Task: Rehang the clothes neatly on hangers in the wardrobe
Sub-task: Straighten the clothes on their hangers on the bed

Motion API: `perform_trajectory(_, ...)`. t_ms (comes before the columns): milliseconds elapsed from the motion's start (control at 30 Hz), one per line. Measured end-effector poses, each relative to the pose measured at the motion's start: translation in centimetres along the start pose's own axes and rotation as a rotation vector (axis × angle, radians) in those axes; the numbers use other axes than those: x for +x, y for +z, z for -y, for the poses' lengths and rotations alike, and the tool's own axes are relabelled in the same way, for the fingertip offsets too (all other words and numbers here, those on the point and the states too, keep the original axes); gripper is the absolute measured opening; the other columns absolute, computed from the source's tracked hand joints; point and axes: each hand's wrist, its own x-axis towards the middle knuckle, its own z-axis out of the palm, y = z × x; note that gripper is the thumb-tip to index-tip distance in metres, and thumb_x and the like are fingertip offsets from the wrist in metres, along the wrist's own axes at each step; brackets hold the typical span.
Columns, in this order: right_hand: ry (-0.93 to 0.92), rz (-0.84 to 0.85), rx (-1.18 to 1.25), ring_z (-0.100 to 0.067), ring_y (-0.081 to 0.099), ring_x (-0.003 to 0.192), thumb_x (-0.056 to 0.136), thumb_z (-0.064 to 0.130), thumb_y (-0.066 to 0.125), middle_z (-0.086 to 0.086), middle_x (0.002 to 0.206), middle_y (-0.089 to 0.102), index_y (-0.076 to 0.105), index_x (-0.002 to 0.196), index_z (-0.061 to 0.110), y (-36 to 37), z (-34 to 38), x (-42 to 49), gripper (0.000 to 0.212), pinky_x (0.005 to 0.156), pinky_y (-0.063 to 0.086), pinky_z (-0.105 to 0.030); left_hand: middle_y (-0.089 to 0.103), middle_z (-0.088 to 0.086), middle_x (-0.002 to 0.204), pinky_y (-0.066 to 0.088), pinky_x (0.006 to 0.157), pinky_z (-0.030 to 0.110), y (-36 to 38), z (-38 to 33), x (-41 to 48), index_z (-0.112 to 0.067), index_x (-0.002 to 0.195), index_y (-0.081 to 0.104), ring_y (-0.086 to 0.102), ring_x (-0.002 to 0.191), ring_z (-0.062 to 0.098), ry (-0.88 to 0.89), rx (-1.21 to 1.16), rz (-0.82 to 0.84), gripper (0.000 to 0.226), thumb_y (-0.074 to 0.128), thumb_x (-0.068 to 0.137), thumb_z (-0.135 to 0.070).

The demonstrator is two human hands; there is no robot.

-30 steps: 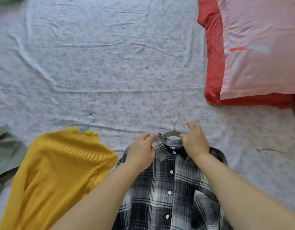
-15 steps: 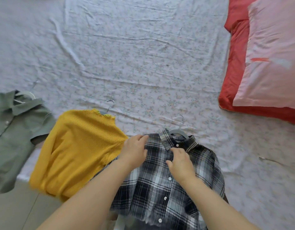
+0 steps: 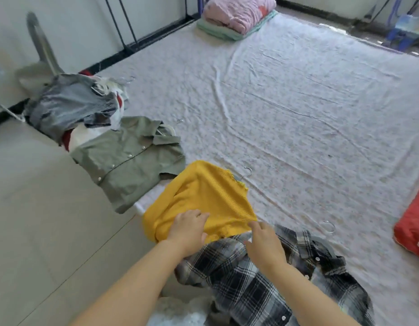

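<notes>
Head view, the only one. My left grip (image 3: pixel 189 228) is on the lower hem of the yellow top (image 3: pixel 199 196), fingers curled into the knit and holding it. My right grip (image 3: pixel 265 245) has fingertips at the hem's right corner; can't tell if it pinches or just touches. The yellow top lies flat at the near-left edge of the bed (image 3: pixel 298 102) with a hanger hook (image 3: pixel 247 171) sticking out at the neck, so it looks hangered. The plaid shirt (image 3: pixel 262 290) is under my forearms, the yellow hem overlapping it, and its hook (image 3: pixel 329 226) shows past the collar. The green shirt (image 3: pixel 131 156) touches the yellow top on the left, has a white hanger in its collar and drapes over the bed edge. Beyond it a clothes heap (image 3: pixel 72 102) looks unhung. Progress, my read: three are on hangers, none is in a wardrobe, and the heap is left to do. No wardrobe is clearly in view; the black poles (image 3: pixel 123 22) far left may be a rack. Room: the sheet is wide open ahead, with a red pillow (image 3: pixel 413 229) at the right edge. The floor (image 3: pixel 39 208) drops away close on the left, so the overhanging garments could slide.
</notes>
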Motion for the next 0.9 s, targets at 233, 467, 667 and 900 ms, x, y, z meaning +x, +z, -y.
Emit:
perform_trajectory(233, -0.152, 0.035, -0.142, -0.023, 0.04, 0.123, 0.093, 0.03, 0.051, -0.002, 0.136, 0.04, 0.034, 0.139, 0.02, 3.3, 16.5, 3.5, 0.05, 0.095, 0.039, -0.031, 0.042, 0.002, 0.135, 0.028, 0.102, 0.037, -2.5, 15.5, -5.0, -0.022, 0.136, 0.035, 0.038, 0.124, 0.023, -0.158, -0.084, -0.031, 0.053, 0.051, 0.087, -0.034)
perform_trajectory(467, -0.294, 0.075, -0.21, -0.023, 0.036, 0.128, 0.093, 0.031, 0.05, -0.001, 0.14, 0.037, 0.033, 0.139, 0.021, 7.5, 33.2, 7.0, 0.05, 0.099, 0.036, -0.03, 0.044, 0.006, 0.132, 0.026, 0.103, 0.036, -5.4, 31.3, -9.7, -0.018, 0.135, 0.036, 0.038, 0.124, 0.026, -0.294, -0.132, -0.089, 0.05, 0.049, 0.089, -0.032)
perform_trajectory(667, -0.412, 0.091, -0.267, -0.024, 0.041, 0.121, 0.091, 0.023, 0.048, -0.002, 0.13, 0.043, 0.04, 0.13, 0.018, 8.9, 44.1, 10.5, 0.039, 0.095, 0.038, -0.031, 0.044, 0.004, 0.132, 0.028, 0.102, 0.036, -7.4, 41.5, -11.4, -0.02, 0.136, 0.036, 0.038, 0.124, 0.024, -0.416, -0.177, -0.135, 0.05, 0.048, 0.09, -0.032)
perform_trajectory(900, -0.458, 0.126, -0.314, -0.024, 0.041, 0.123, 0.09, 0.03, 0.051, -0.003, 0.131, 0.043, 0.038, 0.133, 0.02, 10.3, 53.6, 18.0, 0.046, 0.095, 0.037, -0.032, 0.044, 0.004, 0.133, 0.031, 0.101, 0.037, -10.0, 52.4, -9.2, -0.019, 0.137, 0.034, 0.04, 0.123, 0.024, -0.493, -0.189, -0.129, 0.051, 0.047, 0.091, -0.034)
